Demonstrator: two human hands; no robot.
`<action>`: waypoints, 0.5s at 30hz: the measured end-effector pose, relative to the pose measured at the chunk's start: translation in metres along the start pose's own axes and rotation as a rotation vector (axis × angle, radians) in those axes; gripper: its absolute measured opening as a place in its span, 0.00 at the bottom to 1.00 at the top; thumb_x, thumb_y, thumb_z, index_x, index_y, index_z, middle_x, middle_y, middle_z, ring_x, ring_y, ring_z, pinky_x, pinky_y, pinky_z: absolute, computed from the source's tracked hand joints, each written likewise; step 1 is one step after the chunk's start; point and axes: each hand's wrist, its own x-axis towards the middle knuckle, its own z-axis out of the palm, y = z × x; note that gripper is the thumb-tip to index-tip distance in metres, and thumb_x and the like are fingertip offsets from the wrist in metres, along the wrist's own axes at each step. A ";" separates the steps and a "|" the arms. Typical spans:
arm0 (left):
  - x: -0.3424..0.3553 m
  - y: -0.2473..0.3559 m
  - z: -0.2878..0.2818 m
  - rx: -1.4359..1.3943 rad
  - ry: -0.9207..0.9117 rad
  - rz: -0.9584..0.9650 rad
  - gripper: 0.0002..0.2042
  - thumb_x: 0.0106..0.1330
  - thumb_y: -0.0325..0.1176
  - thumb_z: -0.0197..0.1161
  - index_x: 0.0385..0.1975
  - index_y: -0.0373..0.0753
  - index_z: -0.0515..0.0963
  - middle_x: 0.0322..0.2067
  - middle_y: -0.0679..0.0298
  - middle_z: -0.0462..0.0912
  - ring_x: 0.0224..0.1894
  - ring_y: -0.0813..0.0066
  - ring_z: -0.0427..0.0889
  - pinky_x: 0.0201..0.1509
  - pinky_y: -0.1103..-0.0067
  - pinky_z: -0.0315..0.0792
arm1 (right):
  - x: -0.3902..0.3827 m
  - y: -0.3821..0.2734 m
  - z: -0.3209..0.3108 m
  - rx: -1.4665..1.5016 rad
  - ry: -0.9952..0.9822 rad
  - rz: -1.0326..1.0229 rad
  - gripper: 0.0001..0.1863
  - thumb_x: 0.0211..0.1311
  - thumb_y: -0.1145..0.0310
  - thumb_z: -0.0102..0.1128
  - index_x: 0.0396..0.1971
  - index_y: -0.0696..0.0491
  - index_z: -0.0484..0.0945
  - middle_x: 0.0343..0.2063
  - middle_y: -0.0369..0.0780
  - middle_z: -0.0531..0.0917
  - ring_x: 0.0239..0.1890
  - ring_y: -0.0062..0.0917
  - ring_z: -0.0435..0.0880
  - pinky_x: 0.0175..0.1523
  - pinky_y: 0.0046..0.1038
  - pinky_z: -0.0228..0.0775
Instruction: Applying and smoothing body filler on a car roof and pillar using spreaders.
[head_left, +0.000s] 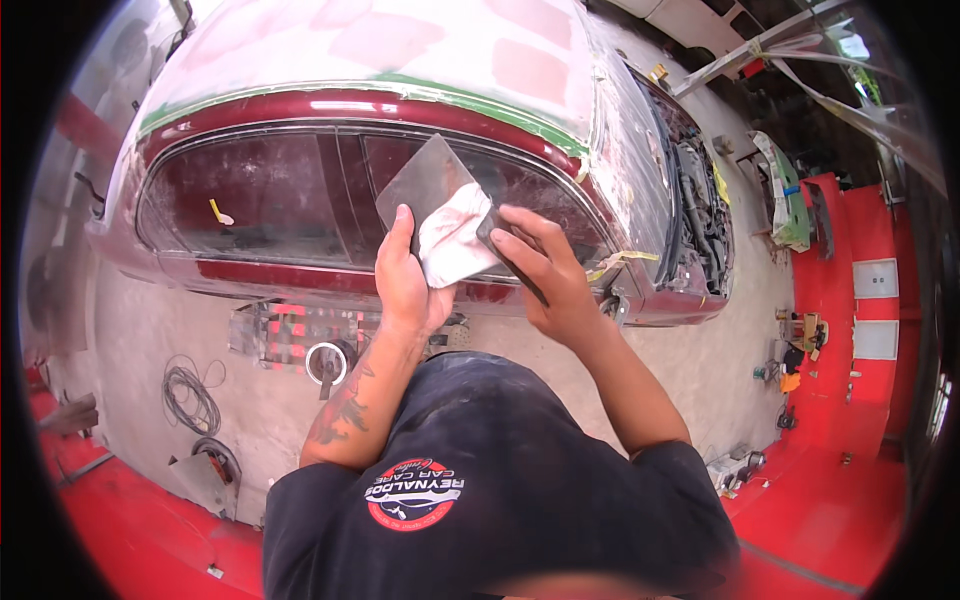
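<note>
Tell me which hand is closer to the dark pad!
The right hand: its fingers are on the dark pad. The left hand is off to the pad's left, holding the grey sheet.

White lettering (440,483) crosses a round red-and-black logo (408,513) on the dark shirt (530,470).

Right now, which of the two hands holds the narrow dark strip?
The right hand: it grips the dark strip, whereas the left hand holds the squarish grey plate.
</note>
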 end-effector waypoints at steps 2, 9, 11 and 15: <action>-0.005 -0.002 -0.005 0.026 -0.021 0.031 0.26 0.83 0.47 0.43 0.64 0.29 0.68 0.59 0.49 0.79 0.58 0.55 0.83 0.60 0.61 0.79 | -0.004 0.018 -0.003 -0.136 -0.072 0.063 0.39 0.46 0.88 0.63 0.63 0.47 0.77 0.61 0.46 0.75 0.59 0.46 0.80 0.67 0.38 0.69; 0.001 -0.005 -0.023 0.370 -0.103 0.290 0.23 0.82 0.45 0.49 0.60 0.28 0.70 0.54 0.53 0.81 0.54 0.63 0.84 0.57 0.67 0.81 | -0.020 0.027 -0.018 0.670 0.246 0.613 0.22 0.70 0.73 0.61 0.61 0.66 0.73 0.52 0.46 0.84 0.55 0.30 0.82 0.61 0.31 0.73; 0.006 -0.003 -0.025 0.491 -0.072 0.326 0.23 0.82 0.45 0.49 0.60 0.28 0.71 0.53 0.53 0.81 0.54 0.64 0.84 0.56 0.68 0.81 | -0.018 0.018 -0.010 0.296 0.063 0.652 0.23 0.69 0.73 0.61 0.60 0.68 0.72 0.50 0.50 0.85 0.55 0.33 0.83 0.61 0.31 0.72; 0.010 0.006 -0.026 0.452 -0.137 0.266 0.22 0.82 0.46 0.49 0.56 0.30 0.74 0.49 0.55 0.83 0.51 0.67 0.86 0.54 0.71 0.81 | -0.004 0.015 -0.017 -0.181 -0.246 0.294 0.23 0.59 0.77 0.62 0.57 0.55 0.78 0.48 0.50 0.83 0.50 0.44 0.84 0.54 0.39 0.78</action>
